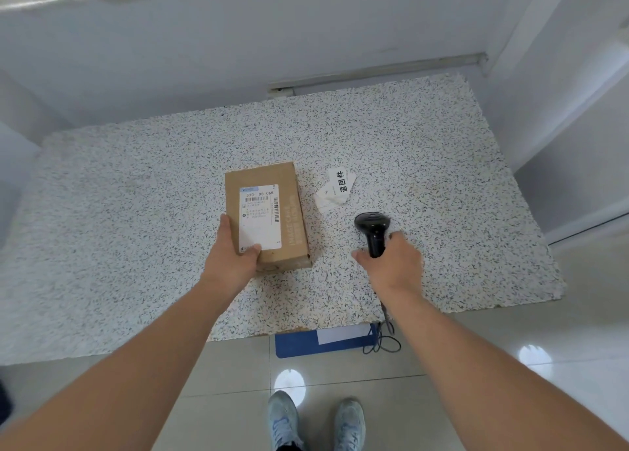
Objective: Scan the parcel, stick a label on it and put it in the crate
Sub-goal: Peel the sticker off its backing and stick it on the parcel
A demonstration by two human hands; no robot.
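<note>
A brown cardboard parcel (269,212) with a white shipping label on top lies on the speckled table (136,212). My left hand (235,253) grips its near left corner, thumb on the label. My right hand (391,260) is closed around the handle of a black barcode scanner (372,227), which stands to the right of the parcel with its head pointing away from me. A small stack of white labels (335,188) with black characters lies on the table just beyond the scanner. The blue crate (299,345) shows partly under the table's front edge.
The scanner's cable (384,338) hangs off the table's front edge and loops on the tiled floor beside the crate. White walls close in behind and to the right of the table. My shoes (316,420) are on the floor below.
</note>
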